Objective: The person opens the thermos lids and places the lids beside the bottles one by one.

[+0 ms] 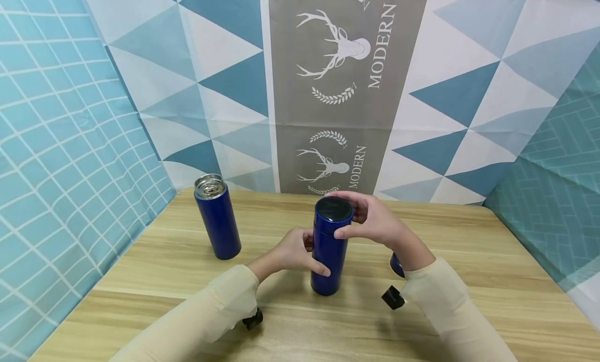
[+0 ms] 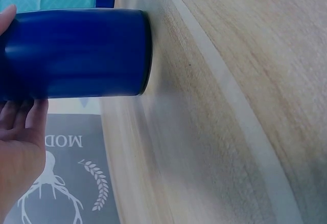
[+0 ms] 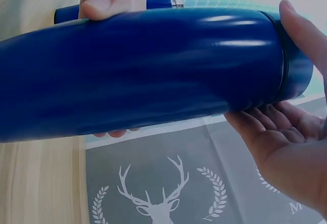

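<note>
Head view bright, fairly even; soft shadows on tabletop. Wrist views dimmer, softer. Right wrist: white glare streaks on bottle, upper right washed out. Left wrist: tabletop grain blurry.

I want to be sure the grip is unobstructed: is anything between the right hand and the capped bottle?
Nothing visible: the right hand is around the top of the capped bottle. The left hand grips it lower down, and the open bottle stands apart.

The held bottle has another bottle left, a lid right
</note>
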`<state>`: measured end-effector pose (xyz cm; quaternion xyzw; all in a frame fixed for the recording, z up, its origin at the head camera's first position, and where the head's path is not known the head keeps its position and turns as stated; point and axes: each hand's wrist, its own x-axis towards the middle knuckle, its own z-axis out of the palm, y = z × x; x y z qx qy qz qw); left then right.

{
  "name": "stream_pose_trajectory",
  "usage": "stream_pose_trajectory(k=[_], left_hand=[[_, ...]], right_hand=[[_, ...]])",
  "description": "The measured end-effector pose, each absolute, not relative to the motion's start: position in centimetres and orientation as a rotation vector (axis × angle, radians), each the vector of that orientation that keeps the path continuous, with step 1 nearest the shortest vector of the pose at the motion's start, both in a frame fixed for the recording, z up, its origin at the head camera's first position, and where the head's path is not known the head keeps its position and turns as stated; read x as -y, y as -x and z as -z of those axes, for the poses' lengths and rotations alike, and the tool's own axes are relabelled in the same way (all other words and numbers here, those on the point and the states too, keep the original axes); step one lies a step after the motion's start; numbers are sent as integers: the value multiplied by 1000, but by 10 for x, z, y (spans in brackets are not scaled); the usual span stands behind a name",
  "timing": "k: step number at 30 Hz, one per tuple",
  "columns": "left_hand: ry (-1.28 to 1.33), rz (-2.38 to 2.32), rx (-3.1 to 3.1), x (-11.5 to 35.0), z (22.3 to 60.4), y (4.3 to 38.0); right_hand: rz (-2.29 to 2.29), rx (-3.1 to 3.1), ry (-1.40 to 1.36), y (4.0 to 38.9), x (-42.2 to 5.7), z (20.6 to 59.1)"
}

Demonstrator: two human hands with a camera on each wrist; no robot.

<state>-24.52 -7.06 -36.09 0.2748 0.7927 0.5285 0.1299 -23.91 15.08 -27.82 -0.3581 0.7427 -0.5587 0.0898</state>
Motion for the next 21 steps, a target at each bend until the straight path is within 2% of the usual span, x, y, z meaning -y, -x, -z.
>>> stream_pose_trajectory(k=[11,21], left_hand=[[-784,-1544,-2312,71,362,246],[-776,-1537,-2310,71,362,245]], right_hand=[[1657,-2112,1105,248,-153,280],[1607,-2022,1261,259,-157,281]])
